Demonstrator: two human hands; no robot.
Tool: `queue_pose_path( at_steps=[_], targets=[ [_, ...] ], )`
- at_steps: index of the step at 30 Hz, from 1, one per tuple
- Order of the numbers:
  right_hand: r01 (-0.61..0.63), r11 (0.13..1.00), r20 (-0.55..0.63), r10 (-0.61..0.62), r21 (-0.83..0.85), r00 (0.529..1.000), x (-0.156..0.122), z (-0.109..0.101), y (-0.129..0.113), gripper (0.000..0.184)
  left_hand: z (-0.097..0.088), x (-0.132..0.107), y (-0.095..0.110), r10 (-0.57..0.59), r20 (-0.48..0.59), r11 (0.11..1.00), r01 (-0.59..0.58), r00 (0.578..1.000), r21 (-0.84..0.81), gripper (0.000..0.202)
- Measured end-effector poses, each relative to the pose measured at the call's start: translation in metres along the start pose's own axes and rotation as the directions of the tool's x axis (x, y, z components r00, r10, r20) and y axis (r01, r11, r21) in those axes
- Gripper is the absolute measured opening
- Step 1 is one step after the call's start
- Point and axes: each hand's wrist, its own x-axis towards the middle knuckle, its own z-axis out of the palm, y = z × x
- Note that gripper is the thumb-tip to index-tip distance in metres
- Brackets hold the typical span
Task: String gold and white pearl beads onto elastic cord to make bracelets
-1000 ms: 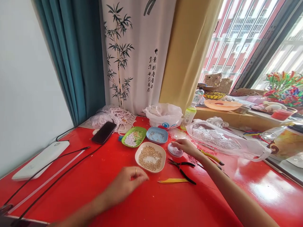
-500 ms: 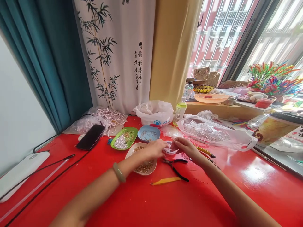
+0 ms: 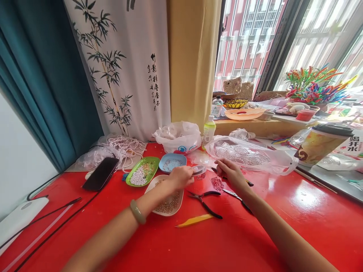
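My left hand (image 3: 180,177) hovers over the white dish of gold beads (image 3: 165,206) and grips a small clear round spool (image 3: 198,169) at its edge. My right hand (image 3: 230,171) sits just right of the spool with its fingers pinched together; what they hold is too fine to see. A green bangle (image 3: 137,211) circles my left wrist. Black pliers (image 3: 204,199) and a yellow tool (image 3: 194,220) lie on the red table (image 3: 215,241) below my hands.
A green dish of pearls (image 3: 142,171) and a blue dish (image 3: 172,163) sit behind the white dish. A black phone (image 3: 101,173), pearl strands (image 3: 124,146), plastic bags (image 3: 249,153), a bottle (image 3: 208,130) and a lidded cup (image 3: 322,144) ring the area. Cables (image 3: 53,211) run at left.
My left hand moved up from the table's front to the spool and lifted it slightly. My right hand drew away to the right of the spool. The view swung rightwards.
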Motion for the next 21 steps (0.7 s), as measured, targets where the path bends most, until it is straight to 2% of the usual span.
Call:
queue_pose_path(
  at_steps=[3,5,6,8,10,13,17,21],
  targets=[
    [0.022,0.995,-0.116,-0.011,0.096,0.993,0.004,-0.014,-0.006,0.02,-0.01,-0.001,-0.005,-0.009,-0.116,0.999,0.004,0.993,-0.05,0.021],
    [0.033,0.987,-0.174,-0.005,0.157,0.985,0.008,-0.023,-0.008,0.022,-0.017,-0.002,-0.011,-0.06,-0.216,0.972,0.008,0.974,-0.233,0.018],
    [0.035,0.982,-0.195,0.001,0.185,0.981,0.009,-0.027,-0.008,0.023,-0.021,-0.003,-0.014,-0.109,-0.249,0.929,0.01,0.962,-0.37,0.018],
    [0.036,0.971,-0.228,0.02,0.235,0.973,0.013,-0.034,-0.006,0.026,-0.027,-0.006,-0.019,-0.236,-0.239,0.752,0.021,0.942,-0.659,0.02],
    [0.033,0.96,-0.251,0.039,0.277,0.967,0.016,-0.038,-0.003,0.027,-0.033,-0.01,-0.024,-0.362,-0.181,0.503,0.028,0.915,-0.864,0.025],
    [0.033,0.946,-0.281,0.062,0.322,0.958,0.019,-0.041,0.001,0.028,-0.039,-0.016,-0.029,-0.49,-0.103,0.196,-0.006,0.866,-0.981,0.033],
    [0.034,0.939,-0.299,0.074,0.341,0.951,0.021,-0.04,0.006,0.025,-0.046,-0.019,-0.032,-0.558,-0.033,-0.059,-0.079,0.829,-0.995,0.025],
    [0.071,0.944,-0.354,0.051,0.323,0.934,0.023,-0.043,0.008,0.022,-0.053,-0.016,-0.038,-0.637,-0.024,-0.225,-0.215,0.771,-0.95,0.018]
  ],
)
